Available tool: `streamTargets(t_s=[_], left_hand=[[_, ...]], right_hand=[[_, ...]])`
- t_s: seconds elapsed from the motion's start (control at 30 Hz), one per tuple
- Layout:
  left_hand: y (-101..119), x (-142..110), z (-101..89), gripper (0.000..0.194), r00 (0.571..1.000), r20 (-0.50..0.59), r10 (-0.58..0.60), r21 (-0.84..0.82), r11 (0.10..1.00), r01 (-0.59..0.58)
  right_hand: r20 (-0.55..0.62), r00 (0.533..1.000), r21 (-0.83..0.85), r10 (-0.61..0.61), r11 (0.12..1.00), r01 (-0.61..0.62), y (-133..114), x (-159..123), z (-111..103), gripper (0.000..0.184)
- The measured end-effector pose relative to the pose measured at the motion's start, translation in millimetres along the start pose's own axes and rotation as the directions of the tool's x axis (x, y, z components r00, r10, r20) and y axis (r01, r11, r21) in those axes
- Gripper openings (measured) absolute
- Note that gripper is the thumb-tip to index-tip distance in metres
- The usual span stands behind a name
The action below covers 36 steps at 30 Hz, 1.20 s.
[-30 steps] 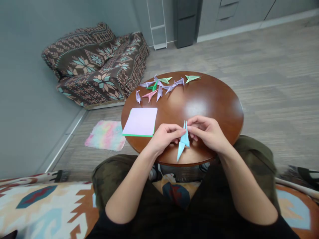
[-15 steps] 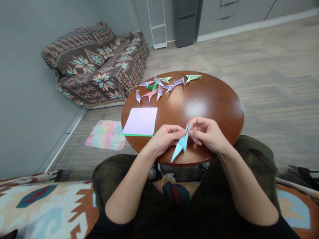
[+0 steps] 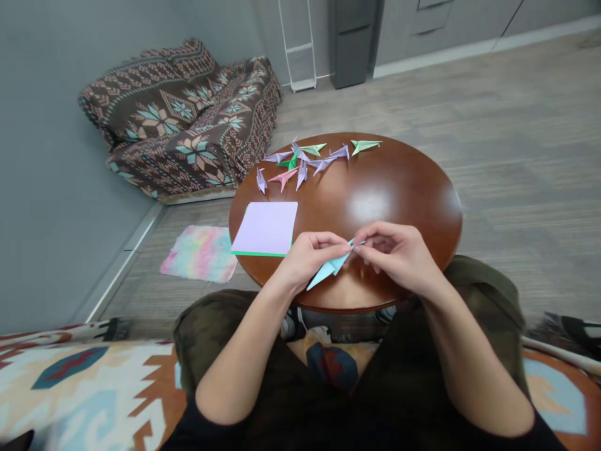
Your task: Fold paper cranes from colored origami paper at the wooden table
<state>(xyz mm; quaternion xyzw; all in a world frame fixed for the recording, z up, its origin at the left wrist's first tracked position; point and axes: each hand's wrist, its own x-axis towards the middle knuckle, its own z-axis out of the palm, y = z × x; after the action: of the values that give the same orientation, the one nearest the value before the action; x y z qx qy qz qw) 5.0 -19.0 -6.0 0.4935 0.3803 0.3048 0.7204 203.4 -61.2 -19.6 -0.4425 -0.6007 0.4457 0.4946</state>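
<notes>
The left hand and right hand come together, pinching a pale blue folded paper figure over the round wooden table — its folds seem partly hidden by the fingers.

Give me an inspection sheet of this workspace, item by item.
Surface: round wooden table, polished, with a glare patch near the middle.
Job's things: pale blue folded paper, pinched between both hands.
Clutter: lilac paper stack with a green edge beneath; pink paper bird among purple and green ones at the far side.
Hands: left hand and right hand, both gripping the blue paper.
Cables: nothing seen.
Surroundings: patterned sofa, tie-dyed cloth on the floor, grey cabinets.
</notes>
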Motion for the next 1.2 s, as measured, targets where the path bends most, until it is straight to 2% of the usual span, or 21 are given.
streamTargets(t_s=[0.17,0.4,0.53,0.7,0.83,0.97,1.07,1.13,1.17,1.2], left_hand=[[-3,1,-0.5,0.033,0.998,-0.026,0.052,0.013,0.999,-0.051],[-1,0,6.2,0.032,0.987,-0.08,0.138,0.091,0.987,-0.13],[-2,0,13.1,0.03,0.973,-0.143,0.18,0.065,0.983,-0.172],[-3,0,19.5,0.028,0.954,-0.205,0.221,-0.076,0.968,-0.24],[-3,1,20.6,0.031,0.957,-0.227,0.182,-0.211,0.95,-0.231],[-3,0,22.1,0.034,0.962,-0.254,0.105,-0.355,0.915,-0.194],[-4,0,22.8,0.034,0.966,-0.233,0.11,-0.408,0.891,-0.2],[-5,0,21.9,0.032,0.964,-0.227,0.142,-0.405,0.886,-0.226],[-6,0,21.1,0.031,0.961,-0.225,0.162,-0.391,0.888,-0.242],[-6,0,20.1,0.03,0.956,-0.224,0.188,-0.366,0.893,-0.262]], right_hand=[[-0.063,0.992,-0.124,-0.113,0.987,0.104,-4,1,1,0.005],[-0.079,0.993,-0.12,-0.092,0.989,0.082,-5,0,4,0.007],[-0.151,0.976,-0.167,-0.16,0.977,0.134,-3,-1,9,0.007],[-0.311,0.92,-0.116,-0.239,0.97,0.213,-2,-3,26,0.009],[-0.368,0.874,-0.161,-0.317,0.948,0.276,-1,-5,39,0.01],[-0.373,0.816,-0.338,-0.442,0.883,0.324,4,-6,48,0.021],[-0.334,0.73,-0.504,-0.596,0.768,0.396,10,-3,50,0.025],[-0.295,0.677,-0.558,-0.675,0.696,0.452,12,-1,50,0.027],[-0.287,0.672,-0.552,-0.683,0.691,0.466,12,-1,50,0.027],[-0.299,0.687,-0.521,-0.662,0.717,0.464,10,-1,50,0.026]])
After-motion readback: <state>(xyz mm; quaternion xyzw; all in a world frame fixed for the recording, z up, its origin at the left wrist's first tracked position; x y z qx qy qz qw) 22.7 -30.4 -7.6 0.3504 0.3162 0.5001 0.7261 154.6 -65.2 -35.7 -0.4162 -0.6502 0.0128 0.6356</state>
